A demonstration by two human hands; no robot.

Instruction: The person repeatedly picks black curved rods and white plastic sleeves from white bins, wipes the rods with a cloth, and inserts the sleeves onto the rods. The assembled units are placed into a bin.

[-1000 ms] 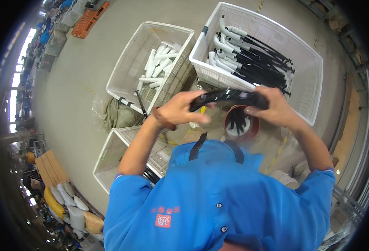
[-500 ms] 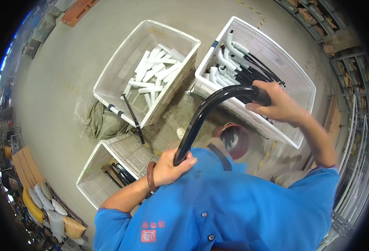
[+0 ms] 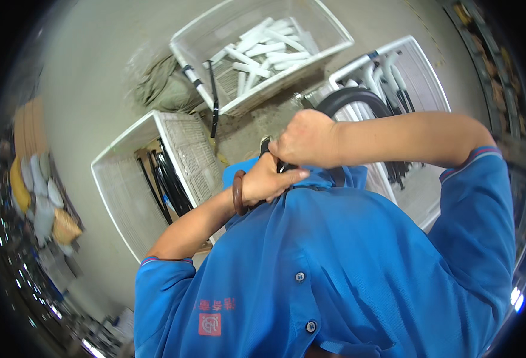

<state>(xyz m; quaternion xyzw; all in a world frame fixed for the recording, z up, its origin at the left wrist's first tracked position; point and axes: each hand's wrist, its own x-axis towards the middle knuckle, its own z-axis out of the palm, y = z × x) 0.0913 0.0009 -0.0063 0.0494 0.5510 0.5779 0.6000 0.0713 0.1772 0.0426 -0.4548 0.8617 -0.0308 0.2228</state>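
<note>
In front of my waist is a black curved tube, its glossy bend arching away to the right. My left hand, below a brown bangle, is closed around the near end of the tube. Right beside it, my right hand is closed in a fist over the tube's lower stretch, hiding much of it. My right forearm crosses in front of the far end, so that end cannot be seen.
Ahead stands a white crate of short white tubes, a black bar leaning on its edge. Another white crate at right holds white-sleeved black tubes. A crate at left holds black rods. Grey-green cloth lies between crates.
My right hand has left the tube's far end and come down beside my left hand. The view has turned, so the crates sit differently and the red bucket is no longer visible.
</note>
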